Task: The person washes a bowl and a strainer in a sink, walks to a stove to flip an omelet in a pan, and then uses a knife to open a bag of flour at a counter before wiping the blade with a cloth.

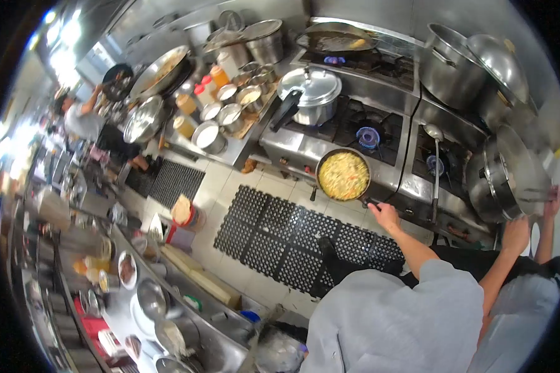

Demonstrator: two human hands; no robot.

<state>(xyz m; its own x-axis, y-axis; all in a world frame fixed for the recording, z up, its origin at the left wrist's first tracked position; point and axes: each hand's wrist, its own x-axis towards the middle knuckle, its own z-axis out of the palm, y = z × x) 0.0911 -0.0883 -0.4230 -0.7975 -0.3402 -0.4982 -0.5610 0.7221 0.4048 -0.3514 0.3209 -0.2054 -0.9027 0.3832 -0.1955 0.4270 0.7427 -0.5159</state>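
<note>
My left hand point(387, 217) is closed around the handle of a dark frying pan point(318, 177). The pan sits level over the stove's front edge, off the lit burner point(368, 137). Yellow, egg-like food with coloured bits point(344, 176) fills it. On the far right, what seems to be my right hand point(516, 231) is beside a large metal pot point(488, 186); its fingers are too unclear to read. Another hand point(552, 202), apparently a co-worker's, shows at the right edge near some thin prongs.
A pressure cooker point(314, 93) stands left of the lit burner. A long ladle point(436, 168) lies across the right burner. Squeeze bottles point(219, 76) and metal containers crowd the side counter. A black rubber mat point(292, 230) covers the floor. Another person point(84, 118) works at far left.
</note>
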